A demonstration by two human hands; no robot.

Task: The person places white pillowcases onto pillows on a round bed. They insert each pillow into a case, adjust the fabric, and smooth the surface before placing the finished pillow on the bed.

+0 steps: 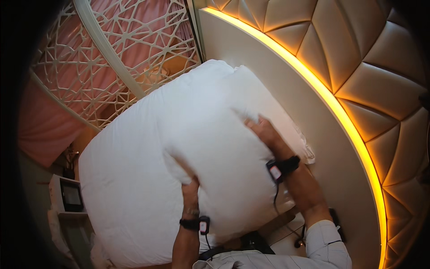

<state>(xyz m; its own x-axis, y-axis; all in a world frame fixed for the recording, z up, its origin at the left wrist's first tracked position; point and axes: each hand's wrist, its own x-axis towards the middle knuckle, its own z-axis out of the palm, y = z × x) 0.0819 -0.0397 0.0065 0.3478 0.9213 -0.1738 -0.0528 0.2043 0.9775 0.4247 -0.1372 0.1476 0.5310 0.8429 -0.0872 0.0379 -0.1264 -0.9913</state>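
Note:
A large, puffy white duvet (130,188) covers the bed and bulges up toward me in the middle. My left hand (190,188) is closed on its near part, with the fingers mostly hidden in the cloth. From that hand a deep crease runs up and to the left. Farther off and to the right, my right hand (263,129) grips the duvet's top, where a short fold leads to the fingertips. Both wrists wear black bands with small devices and cables.
A beige headboard panel (268,76) with a glowing yellow strip (333,96) curves along the right, below padded wall panels (380,89). A white lattice screen (148,40) stands before pink curtains (45,130) at far left. A small shelf unit (54,193) stands left of the bed.

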